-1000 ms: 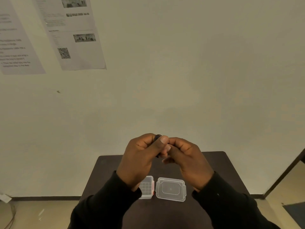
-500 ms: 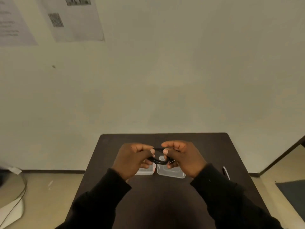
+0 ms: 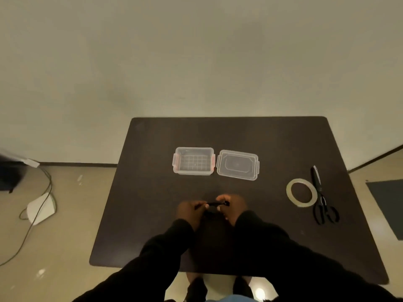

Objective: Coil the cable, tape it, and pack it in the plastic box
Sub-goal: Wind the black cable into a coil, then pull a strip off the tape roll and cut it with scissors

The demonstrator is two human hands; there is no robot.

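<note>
A small black cable (image 3: 214,203) is held between both hands over the middle of the dark table (image 3: 152,192). My left hand (image 3: 189,212) pinches its left end and my right hand (image 3: 234,207) grips its right end; most of the cable is hidden by fingers. Beyond the hands stands the clear plastic box (image 3: 193,161), open and with nothing inside. Its clear lid (image 3: 237,165) lies flat just to the box's right. A roll of clear tape (image 3: 301,192) lies on the table at the right.
Black scissors (image 3: 321,197) lie just right of the tape roll, near the table's right edge. On the floor at the left are a white device (image 3: 40,208) and a dark cord (image 3: 32,219). A wall rises behind the table.
The head camera has tilted down, so the whole table, tape and scissors have come into sight. Both hands have lowered with the cable toward the table's near middle.
</note>
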